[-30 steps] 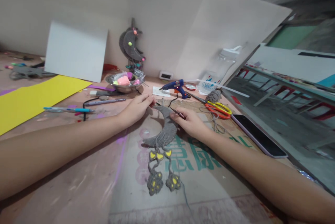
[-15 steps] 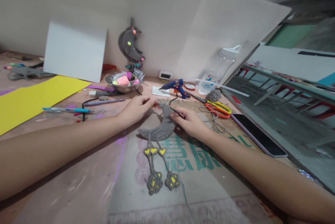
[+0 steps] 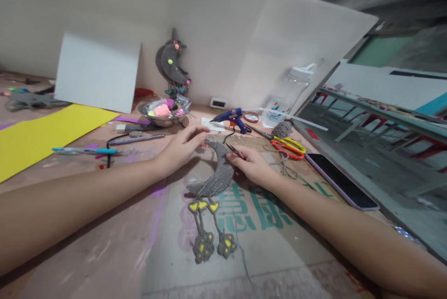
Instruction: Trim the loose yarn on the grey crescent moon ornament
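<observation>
A grey yarn-covered crescent moon (image 3: 221, 171) lies in front of me, with cords hanging toward me that carry yellow hearts (image 3: 202, 206) and grey-and-yellow flower shapes (image 3: 226, 245). My left hand (image 3: 183, 147) is beside the moon's upper tip, thumb and fingers slightly apart, with nothing seen in them. In my right hand (image 3: 249, 161) is a pair of dark, thin-pointed tweezers (image 3: 236, 151), tips pointing up and left. That hand's fingers are at the moon's right edge; whether they touch it I cannot tell.
Beyond the moon lies a blue glue gun (image 3: 228, 116) on white paper. Scissors (image 3: 288, 147), grey yarn (image 3: 282, 129) and a phone (image 3: 340, 180) lie to the right. A metal bowl (image 3: 164, 119), pens (image 3: 87, 151) and yellow sheet (image 3: 52, 133) are left. A clear bottle (image 3: 288, 94) stands behind.
My left fingers have loosened from the moon's upper tip and spread a little. The moon's upper end shows more fully now. My right hand keeps the tweezers; the view has shifted slightly.
</observation>
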`<state>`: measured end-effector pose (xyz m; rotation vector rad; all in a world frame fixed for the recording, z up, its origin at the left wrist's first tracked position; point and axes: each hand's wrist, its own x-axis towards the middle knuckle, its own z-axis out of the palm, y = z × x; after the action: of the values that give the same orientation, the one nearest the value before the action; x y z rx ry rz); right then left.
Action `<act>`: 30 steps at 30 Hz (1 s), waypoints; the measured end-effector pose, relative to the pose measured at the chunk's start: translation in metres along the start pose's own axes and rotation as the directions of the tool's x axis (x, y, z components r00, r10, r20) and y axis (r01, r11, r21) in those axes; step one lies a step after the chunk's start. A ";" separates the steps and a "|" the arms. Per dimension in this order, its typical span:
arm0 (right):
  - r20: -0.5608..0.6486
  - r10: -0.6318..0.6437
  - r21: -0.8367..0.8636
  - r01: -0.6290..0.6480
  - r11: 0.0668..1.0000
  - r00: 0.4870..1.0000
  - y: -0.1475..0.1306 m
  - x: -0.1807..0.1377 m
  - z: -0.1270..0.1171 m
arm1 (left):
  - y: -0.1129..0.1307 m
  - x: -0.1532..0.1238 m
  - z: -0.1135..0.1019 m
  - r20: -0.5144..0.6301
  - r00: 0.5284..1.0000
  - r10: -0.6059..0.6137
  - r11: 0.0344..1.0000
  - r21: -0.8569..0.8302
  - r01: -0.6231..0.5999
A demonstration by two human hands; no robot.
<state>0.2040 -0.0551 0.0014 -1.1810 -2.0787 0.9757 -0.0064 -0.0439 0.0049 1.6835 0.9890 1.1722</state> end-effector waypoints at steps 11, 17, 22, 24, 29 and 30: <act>-0.042 -0.099 -0.162 0.091 0.983 0.994 -0.004 -0.003 0.000 | 0.002 -0.002 0.000 0.231 0.972 -0.047 0.985 0.175 0.006; -0.068 -0.402 -0.564 0.297 0.770 0.913 -0.005 -0.006 -0.007 | 0.003 -0.003 0.001 0.200 0.976 -0.084 0.983 0.178 0.048; 0.011 -0.558 -0.781 0.356 0.514 0.830 -0.002 -0.004 -0.014 | 0.000 -0.004 0.004 0.187 0.974 -0.131 0.990 0.076 0.119; 0.009 -0.556 -0.786 0.350 0.510 0.831 -0.001 -0.003 -0.014 | -0.001 -0.004 0.005 0.200 0.970 -0.141 0.989 0.064 0.131; -0.002 -0.540 -0.767 0.345 0.540 0.842 0.000 -0.003 -0.013 | 0.000 -0.006 0.006 0.214 0.967 -0.134 0.991 0.021 0.133; 0.002 -0.539 -0.764 0.349 0.542 0.842 0.000 -0.003 -0.013 | 0.000 -0.006 0.006 0.218 0.967 -0.135 0.991 0.020 0.134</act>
<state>0.2153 -0.0533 0.0084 -0.9261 -2.4561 -0.3250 -0.0021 -0.0507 0.0018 1.6808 0.9517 0.8754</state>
